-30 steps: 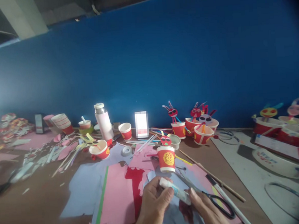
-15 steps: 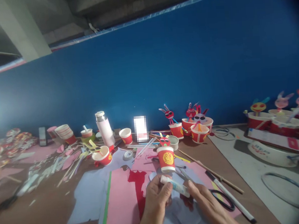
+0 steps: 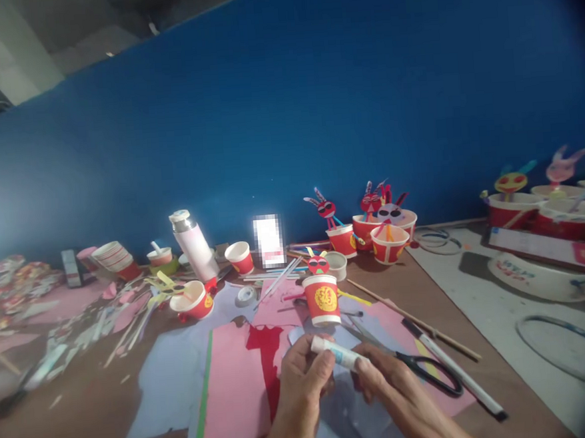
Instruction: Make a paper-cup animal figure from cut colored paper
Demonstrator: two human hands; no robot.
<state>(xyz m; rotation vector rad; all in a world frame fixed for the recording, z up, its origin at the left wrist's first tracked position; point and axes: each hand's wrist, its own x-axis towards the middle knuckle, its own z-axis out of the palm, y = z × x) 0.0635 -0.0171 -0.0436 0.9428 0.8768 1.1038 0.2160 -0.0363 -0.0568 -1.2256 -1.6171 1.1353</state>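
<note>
My left hand (image 3: 301, 385) pinches the white cap end of a small glue tube (image 3: 335, 354). My right hand (image 3: 392, 389) grips the other end of the same tube. Both hands hover over pink, red and pale blue paper sheets (image 3: 233, 376) at the bottom centre. Just beyond the tube stands an upright red paper cup (image 3: 322, 300) with a gold emblem and a small red paper figure behind it. Black-handled scissors (image 3: 426, 373) lie on the paper right beside my right hand.
A pink-white flask (image 3: 193, 246), several red cups (image 3: 374, 236) with paper figures, a tape roll (image 3: 246, 295), straws, a marker (image 3: 458, 377) and a wooden stick crowd the brown table. Paper scraps (image 3: 53, 316) cover the left. A white board (image 3: 504, 311) with bowls lies at the right. A blue wall stands behind.
The view has shifted a little. Both hands keep hold of the glue tube, now raised slightly and closer to the red cup.
</note>
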